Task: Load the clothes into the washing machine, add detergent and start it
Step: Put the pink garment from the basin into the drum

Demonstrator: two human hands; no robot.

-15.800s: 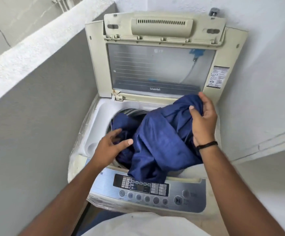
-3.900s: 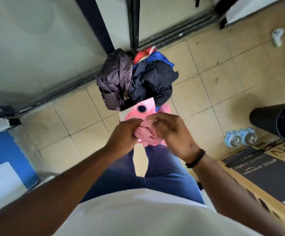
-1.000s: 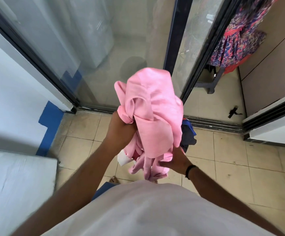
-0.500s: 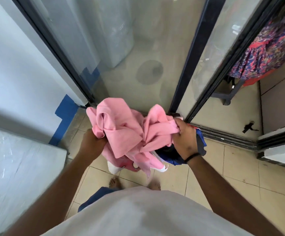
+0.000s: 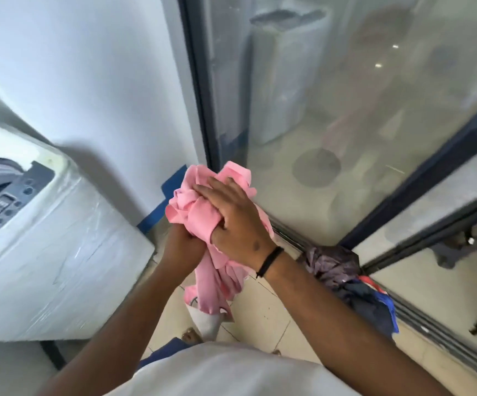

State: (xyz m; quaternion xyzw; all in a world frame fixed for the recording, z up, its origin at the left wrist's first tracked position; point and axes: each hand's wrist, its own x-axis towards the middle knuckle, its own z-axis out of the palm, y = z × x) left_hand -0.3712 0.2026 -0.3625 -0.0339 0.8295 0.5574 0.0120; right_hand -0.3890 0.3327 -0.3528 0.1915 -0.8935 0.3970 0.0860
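Observation:
A bunched pink garment [image 5: 200, 212] is held between both hands in front of my chest, with its loose end hanging toward the floor. My left hand [image 5: 181, 247] grips it from underneath. My right hand [image 5: 233, 218] lies on top, fingers curled into the folds. The white top-loading washing machine [image 5: 49, 252] stands at the left, wrapped in clear plastic, with its control panel [image 5: 0, 207] and part of the drum opening in sight. A pile of dark clothes [image 5: 345, 278] lies on the tiled floor at the right, by the door track.
A sliding glass door with a dark frame [image 5: 200, 110] fills the space ahead and to the right. A white wall [image 5: 89, 67] rises behind the machine. A white container [image 5: 206, 321] stands on the beige tiled floor [image 5: 260, 318] below the garment.
The view has swung left, bringing the washing machine into sight. My right hand has moved from the garment's right side onto its top, and the bundle is squeezed tighter.

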